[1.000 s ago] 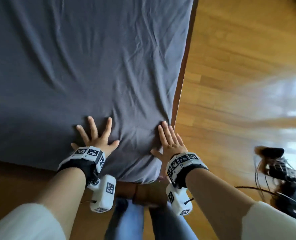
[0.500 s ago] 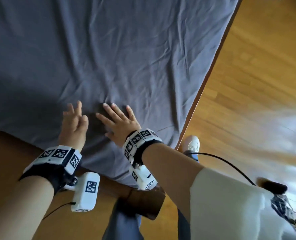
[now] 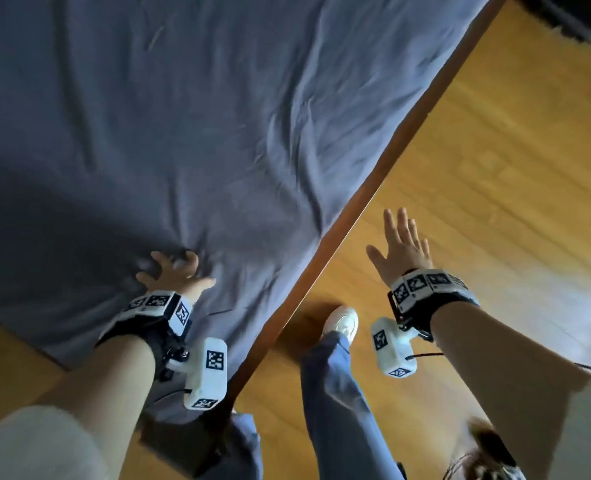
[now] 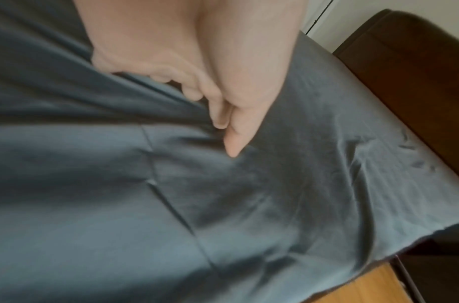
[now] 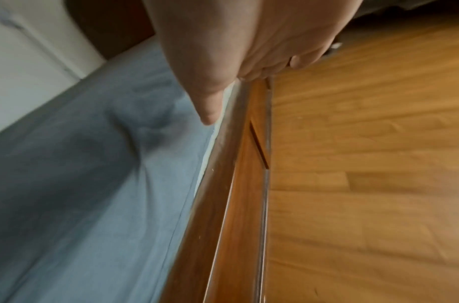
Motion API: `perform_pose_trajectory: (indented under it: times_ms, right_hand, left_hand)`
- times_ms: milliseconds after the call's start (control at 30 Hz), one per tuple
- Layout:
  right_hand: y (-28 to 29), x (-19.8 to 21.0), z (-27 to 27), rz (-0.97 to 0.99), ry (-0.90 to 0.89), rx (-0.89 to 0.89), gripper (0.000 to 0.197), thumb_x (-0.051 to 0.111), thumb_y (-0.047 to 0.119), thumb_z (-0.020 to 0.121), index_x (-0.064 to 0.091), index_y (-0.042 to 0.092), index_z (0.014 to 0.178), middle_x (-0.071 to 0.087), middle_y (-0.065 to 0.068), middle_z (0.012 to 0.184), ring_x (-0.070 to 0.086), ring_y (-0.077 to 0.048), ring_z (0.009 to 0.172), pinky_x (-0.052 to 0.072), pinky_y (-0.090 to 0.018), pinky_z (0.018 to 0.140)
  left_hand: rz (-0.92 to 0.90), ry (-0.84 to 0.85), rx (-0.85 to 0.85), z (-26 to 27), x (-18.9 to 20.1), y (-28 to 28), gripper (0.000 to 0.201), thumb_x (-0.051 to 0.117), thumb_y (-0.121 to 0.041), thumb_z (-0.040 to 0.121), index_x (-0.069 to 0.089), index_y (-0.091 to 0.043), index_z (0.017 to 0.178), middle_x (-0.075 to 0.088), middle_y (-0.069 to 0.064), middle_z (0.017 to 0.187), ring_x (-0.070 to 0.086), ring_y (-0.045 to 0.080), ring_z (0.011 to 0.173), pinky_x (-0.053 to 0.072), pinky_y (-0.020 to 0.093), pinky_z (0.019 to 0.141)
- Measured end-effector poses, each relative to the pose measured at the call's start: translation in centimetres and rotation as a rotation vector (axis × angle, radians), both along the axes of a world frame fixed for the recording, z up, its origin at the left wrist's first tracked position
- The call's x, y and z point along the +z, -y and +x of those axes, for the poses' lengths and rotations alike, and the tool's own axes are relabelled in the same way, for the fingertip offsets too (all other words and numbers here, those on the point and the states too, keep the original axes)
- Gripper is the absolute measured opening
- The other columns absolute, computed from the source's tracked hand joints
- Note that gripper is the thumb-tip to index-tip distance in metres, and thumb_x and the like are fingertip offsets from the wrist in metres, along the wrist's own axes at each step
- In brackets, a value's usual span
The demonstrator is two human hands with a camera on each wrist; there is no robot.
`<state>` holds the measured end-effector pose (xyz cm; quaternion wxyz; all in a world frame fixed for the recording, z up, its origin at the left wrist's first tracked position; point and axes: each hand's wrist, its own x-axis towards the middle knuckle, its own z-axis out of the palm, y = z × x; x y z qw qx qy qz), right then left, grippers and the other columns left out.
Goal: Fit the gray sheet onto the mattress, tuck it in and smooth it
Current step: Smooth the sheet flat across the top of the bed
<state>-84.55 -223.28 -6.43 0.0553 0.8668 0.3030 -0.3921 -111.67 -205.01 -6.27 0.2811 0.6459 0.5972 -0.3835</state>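
The gray sheet [image 3: 183, 133] covers the mattress and is creased across its middle. My left hand [image 3: 172, 271] lies on it near the bed's near corner, fingers curled into the fabric, with folds radiating from them. In the left wrist view the left hand [image 4: 223, 114] has a ridge of the sheet [image 4: 119, 205] bunched under its curled fingers, thumb stretched along the cloth. My right hand [image 3: 401, 251] hangs off the bed over the floor, fingers straight and spread, holding nothing. In the right wrist view the right hand [image 5: 223, 61] hovers above the rail, beside the sheet [image 5: 80, 184].
A brown wooden bed rail [image 3: 373, 202] runs diagonally along the sheet's right edge; a thin white mattress strip [image 5: 210, 143] shows beside it. Wooden floor [image 3: 494, 168] lies to the right. My white shoe [image 3: 342, 320] stands by the rail. A dark headboard [image 4: 404, 82] is at the far end.
My right hand has lifted off the sheet and swung right over the floor. My left hand has curled its fingers into the fabric. I have stepped round toward the bed's side.
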Motion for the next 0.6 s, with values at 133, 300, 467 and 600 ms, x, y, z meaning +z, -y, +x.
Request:
perform_pose_trajectory:
  times_ms: [133,300,467,600]
  right_hand:
    - [-2.1,1.3,2.0,0.163,0.021,0.141,0.07,0.035,0.039,0.098,-0.014,0.032,0.147,-0.026,0.006,0.155,-0.016,-0.013,0.145,-0.005,-0.036,0.12]
    - [-7.8,1.5,-1.7,0.231,-0.005,0.324,0.072,0.036,0.041,0.097,-0.014,0.03,0.148,-0.028,0.005,0.154,-0.019,-0.014,0.144,-0.009,-0.035,0.117]
    - [-14.6,0.9,-9.7,0.327,-0.124,0.67,0.071,0.045,0.036,0.095,0.0,0.033,0.149,-0.02,0.006,0.157,-0.013,-0.015,0.146,-0.006,-0.038,0.118]
    - [-15.4,-1.3,-8.7,0.27,-0.102,0.61,0.069,0.044,0.045,0.093,0.002,0.042,0.147,-0.017,0.013,0.157,-0.01,-0.012,0.146,-0.006,-0.034,0.117]
  left_hand:
    - [-0.058,-0.059,0.057,0.7,-1.7,-1.9,0.05,0.037,-0.039,0.098,0.031,-0.012,0.139,0.004,0.028,0.152,0.024,0.045,0.137,0.017,0.044,0.116]
    - [-0.073,-0.029,0.156,-0.1,-1.5,-2.1,0.043,0.031,-0.035,0.1,0.033,-0.011,0.135,0.016,0.031,0.146,0.031,0.039,0.136,0.02,0.038,0.116]
    - [-0.034,0.15,0.453,-0.6,0.2,-4.3,0.046,0.055,-0.031,0.091,0.053,0.0,0.125,0.05,0.023,0.134,0.048,0.035,0.123,0.036,0.038,0.106]
    - [0.156,0.421,0.657,0.0,2.8,-9.0,0.02,0.048,-0.013,0.093,0.064,-0.007,0.082,0.064,0.017,0.097,0.064,0.031,0.096,0.049,0.022,0.067]
